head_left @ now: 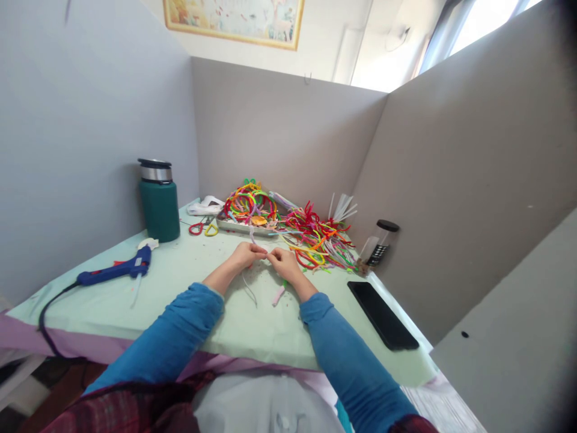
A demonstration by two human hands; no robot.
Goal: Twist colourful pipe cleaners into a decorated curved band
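Note:
Near the middle of the table my left hand and my right hand meet at their fingertips, both pinched closed. A thin pale lilac strip rises from between the fingers of my left hand. What the fingertips hold where they meet is too small to make out. Below my left hand a thin grey strand curves down to the tabletop. A short pink piece with a green end lies just below my right hand.
Behind the hands are a metal tray of coloured rings and a heap of fuzzy stems. A green bottle and blue glue gun are left; a black phone and lidded container right. Grey partitions surround the table.

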